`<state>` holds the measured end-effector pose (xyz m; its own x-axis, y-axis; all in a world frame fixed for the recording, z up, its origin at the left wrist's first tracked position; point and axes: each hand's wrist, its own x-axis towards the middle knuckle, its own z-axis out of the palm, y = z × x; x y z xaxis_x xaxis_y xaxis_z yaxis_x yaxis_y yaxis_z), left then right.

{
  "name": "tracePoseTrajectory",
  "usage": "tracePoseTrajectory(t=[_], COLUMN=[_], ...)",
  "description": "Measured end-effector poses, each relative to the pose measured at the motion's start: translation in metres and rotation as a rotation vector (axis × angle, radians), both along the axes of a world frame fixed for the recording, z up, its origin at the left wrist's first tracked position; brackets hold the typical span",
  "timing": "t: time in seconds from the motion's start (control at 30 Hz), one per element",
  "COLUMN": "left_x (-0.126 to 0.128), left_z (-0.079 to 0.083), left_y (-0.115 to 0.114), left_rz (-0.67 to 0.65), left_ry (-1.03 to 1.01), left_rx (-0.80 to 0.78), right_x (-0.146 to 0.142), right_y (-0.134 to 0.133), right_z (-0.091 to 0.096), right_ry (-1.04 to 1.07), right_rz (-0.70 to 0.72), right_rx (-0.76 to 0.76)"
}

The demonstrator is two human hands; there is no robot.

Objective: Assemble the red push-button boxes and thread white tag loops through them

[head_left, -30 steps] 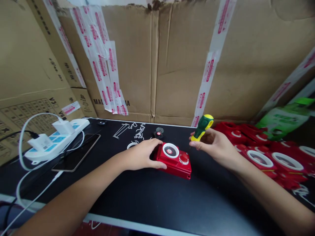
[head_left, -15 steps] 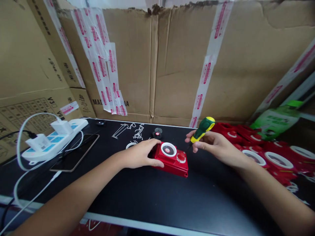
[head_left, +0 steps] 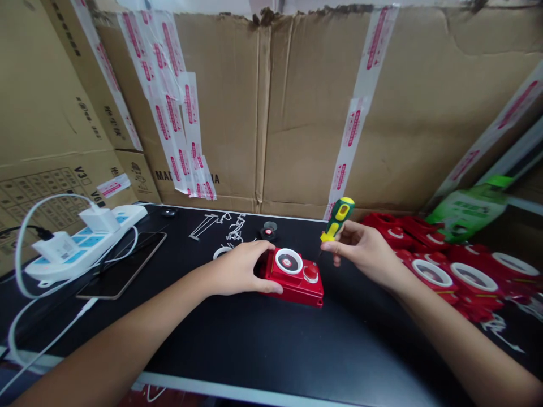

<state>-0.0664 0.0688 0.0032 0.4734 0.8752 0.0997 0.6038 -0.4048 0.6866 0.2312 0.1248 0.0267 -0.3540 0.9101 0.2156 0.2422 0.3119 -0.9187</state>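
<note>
A red plastic housing [head_left: 299, 281] with a white ring and a round red button lies on the black table [head_left: 263, 345]. My left hand [head_left: 241, 267] is curled round its left end and holds it down. My right hand [head_left: 360, 250] grips a green and yellow screwdriver [head_left: 336, 219], held nearly upright just right of the housing; its tip points down near the housing's far right corner, mostly hidden by my fingers.
Several more red housings [head_left: 449, 271] are piled at the right, by a green packet [head_left: 470, 210]. A white power strip with chargers [head_left: 80, 240], a phone [head_left: 123, 264], small metal parts [head_left: 229, 225] and a black knob [head_left: 268, 230] lie behind. Cardboard walls [head_left: 305, 113] close the back.
My right hand has brought the screwdriver leftward and closer to the housing, tilting it more upright. My left hand has stayed on the housing.
</note>
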Motion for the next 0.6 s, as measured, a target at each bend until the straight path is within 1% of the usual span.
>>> tracePoseTrajectory(t=[0.13,0.3,0.37,0.6], left_x=[-0.002,-0.003,-0.003,0.001], left_z=[0.001,0.003,0.003,-0.002], left_y=[0.002,0.002,0.002,0.002], left_rz=[-0.038,-0.044,-0.043,-0.015], left_ry=[-0.037,-0.004,-0.007,-0.042], left_rx=[-0.046,-0.056,-0.057,-0.049], right_x=[0.010,0.015,0.013,0.003], right_y=[0.004,-0.002,-0.004,-0.005], right_z=[0.002,0.008,0.008,0.002], right_ry=[-0.004,0.016,0.015,0.005], right_rz=[0.123,0.198,0.186,0.063], right_rx=[-0.022,-0.054,-0.046,0.045])
